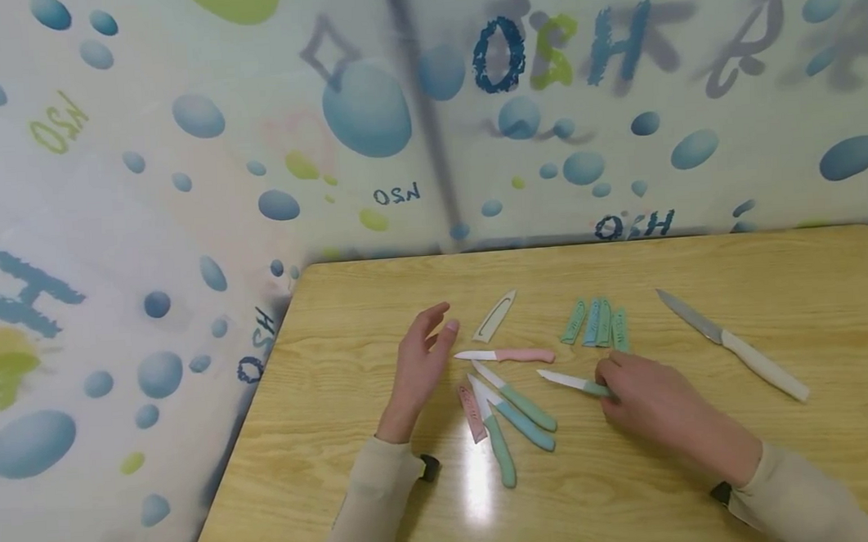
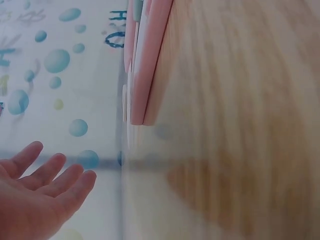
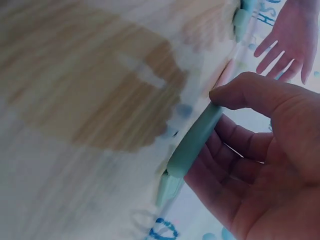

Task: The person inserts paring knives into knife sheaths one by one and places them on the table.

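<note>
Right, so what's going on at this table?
A person grips a green-handled knife by its handle with the right hand. The left hand, near the tip of a pink-handled knife on the table, holds nothing. Closer in lie two more green-handled knives and a blue-handled knife, with a pink cover beside them. Four green and blue covers lie just beyond the right hand; a large white-handled knife lies to its right.
</note>
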`<action>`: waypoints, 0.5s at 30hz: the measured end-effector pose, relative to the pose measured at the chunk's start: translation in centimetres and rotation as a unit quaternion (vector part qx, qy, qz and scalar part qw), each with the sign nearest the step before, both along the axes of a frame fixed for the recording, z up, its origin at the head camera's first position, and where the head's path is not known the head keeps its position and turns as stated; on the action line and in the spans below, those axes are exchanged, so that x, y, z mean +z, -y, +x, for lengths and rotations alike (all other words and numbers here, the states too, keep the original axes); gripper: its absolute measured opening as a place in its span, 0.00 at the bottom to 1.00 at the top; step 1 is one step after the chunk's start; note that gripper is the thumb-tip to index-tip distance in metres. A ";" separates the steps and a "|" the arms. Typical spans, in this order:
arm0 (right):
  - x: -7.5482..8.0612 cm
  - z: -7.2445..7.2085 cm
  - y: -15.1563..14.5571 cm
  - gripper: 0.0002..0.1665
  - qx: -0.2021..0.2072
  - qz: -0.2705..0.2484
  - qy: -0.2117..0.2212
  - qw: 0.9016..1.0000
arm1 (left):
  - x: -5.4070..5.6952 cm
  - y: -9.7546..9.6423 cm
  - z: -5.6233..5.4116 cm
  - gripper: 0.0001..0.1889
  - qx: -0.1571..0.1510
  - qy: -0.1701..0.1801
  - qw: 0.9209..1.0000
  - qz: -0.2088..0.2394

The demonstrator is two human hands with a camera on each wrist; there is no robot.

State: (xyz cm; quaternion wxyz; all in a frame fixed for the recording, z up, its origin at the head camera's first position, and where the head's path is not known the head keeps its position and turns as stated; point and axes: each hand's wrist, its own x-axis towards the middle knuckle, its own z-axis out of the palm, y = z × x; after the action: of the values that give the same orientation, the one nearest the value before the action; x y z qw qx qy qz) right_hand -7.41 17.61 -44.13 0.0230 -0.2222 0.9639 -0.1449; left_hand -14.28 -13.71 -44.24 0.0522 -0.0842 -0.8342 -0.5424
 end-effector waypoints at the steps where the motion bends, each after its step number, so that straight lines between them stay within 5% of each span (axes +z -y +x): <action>1: -0.1 0.1 -0.3 0.12 -0.002 0.001 0.002 1.000 | 0.0 -0.1 0.0 0.23 -0.001 -0.003 1.000 -0.005; 10: -0.3 0.3 -1.5 0.12 -0.004 -0.008 0.025 1.000 | 0.8 -1.0 -0.4 0.25 -0.037 -0.009 0.999 -0.012; 15: 0.1 0.3 -2.2 0.13 -0.036 -0.022 0.037 0.998 | 1.5 -2.4 -0.9 0.23 -0.084 -0.027 0.994 -0.066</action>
State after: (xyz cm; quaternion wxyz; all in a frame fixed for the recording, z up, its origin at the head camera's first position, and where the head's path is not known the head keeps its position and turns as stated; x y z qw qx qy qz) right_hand -7.08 19.83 -44.07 0.0486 -0.1825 0.9662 -0.1754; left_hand -15.19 -11.36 -42.75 0.0227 -0.1720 -0.8566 -0.4860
